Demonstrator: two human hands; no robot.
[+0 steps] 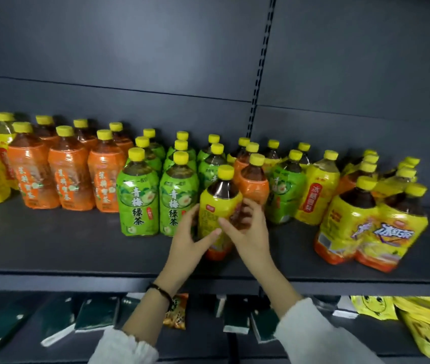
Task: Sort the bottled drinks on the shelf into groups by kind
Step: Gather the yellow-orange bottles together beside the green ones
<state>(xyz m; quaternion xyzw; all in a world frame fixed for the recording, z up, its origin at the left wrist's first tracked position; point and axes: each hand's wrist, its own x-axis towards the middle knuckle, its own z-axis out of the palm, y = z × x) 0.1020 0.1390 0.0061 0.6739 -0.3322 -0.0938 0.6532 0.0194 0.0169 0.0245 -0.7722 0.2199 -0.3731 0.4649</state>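
Bottle (219, 206) between left grip (188, 240), right grip (253, 232)

Shelf (51, 245) and back panel (130, 48): dark grey, matt, smooth, with the look of painted metal. Bottles are clear plastic wrapped in glossy, slightly crinkled film that catches the light: orange-labelled bottles (69, 177) far left, green-labelled bottles (137, 203) centre, yellow-labelled bottle (217, 206) near; caps (225, 171) smooth yellow plastic. Sleeve (321, 334): soft off-white cloth, matt; packets (418, 313) lower right, shiny yellow film.
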